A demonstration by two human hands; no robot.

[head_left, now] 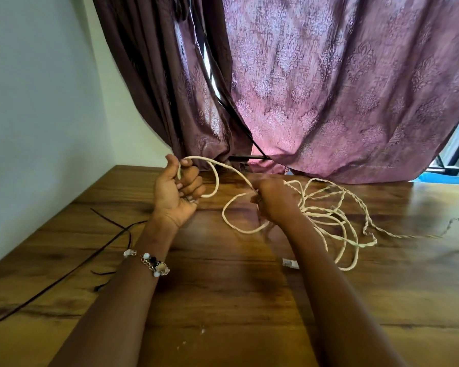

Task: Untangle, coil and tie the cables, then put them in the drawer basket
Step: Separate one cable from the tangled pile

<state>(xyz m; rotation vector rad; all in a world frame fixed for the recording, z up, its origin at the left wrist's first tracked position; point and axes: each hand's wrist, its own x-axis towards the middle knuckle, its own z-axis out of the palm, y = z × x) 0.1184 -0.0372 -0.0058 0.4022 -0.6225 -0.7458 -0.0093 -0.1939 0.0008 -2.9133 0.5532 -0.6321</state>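
A wooden bench (223, 300) stands against a white wall, a patterned purple curtain (342, 88) hanging behind it. The white cable (339, 218) lies in loose, partly twisted loops on the bench to the right, its clear plug (290, 263) beside the right forearm. Thin black ties (72, 271) lie at the left. No drawer basket is in view.

Step in hand, by judgement: coiling. Loops should be kept even, with twist worked out before each turn is added.

The left hand (178, 192) is raised, fingers curled shut around a loop of the cable. The right hand (273, 200) is closed, pinching the strand it feeds; some blur here.
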